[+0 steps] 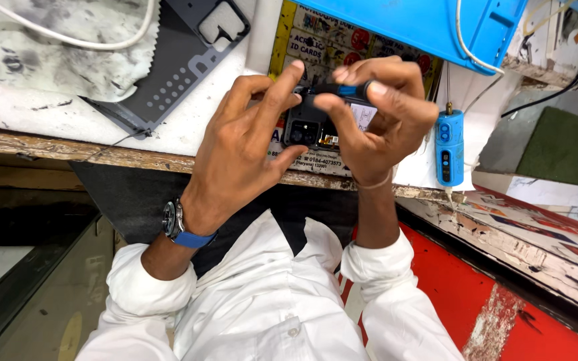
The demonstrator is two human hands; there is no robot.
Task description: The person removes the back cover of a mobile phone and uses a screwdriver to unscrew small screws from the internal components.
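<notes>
Looking down from my head camera, I log items nearest first.

1. White shirt sleeves (262,314), at six o'clock, both cuffs pushed up the forearms.
2. Wristwatch (176,224) with blue strap, on my left wrist, at seven o'clock from the hands.
3. Left hand (239,157): fingers curled, thumb and forefinger tips pressed on the left end of a screwdriver handle (342,89), the thumb also lying against the phone's lower edge.
4. Right hand (379,120): pinching the same handle between thumb and forefinger at its right end; a thin band circles the wrist.
5. Screwdriver handle: black with a blue ring, held level between both hands, directly over the phone.
6. Phone (309,127): dark, back cover off, camera block showing; lying on the bench edge under my hands, mostly hidden by them.
7. Wooden bench edge (68,150), worn, running nine to three o'clock.
8. Blue cylindrical tool (449,147), at three o'clock from the hands, hanging upright, well apart.
9. Dark grey phone case (182,53), at eleven o'clock, lying on a stained white cloth (68,60).
10. Blue mat (423,27), at one o'clock, farthest, a white cable crossing it.
</notes>
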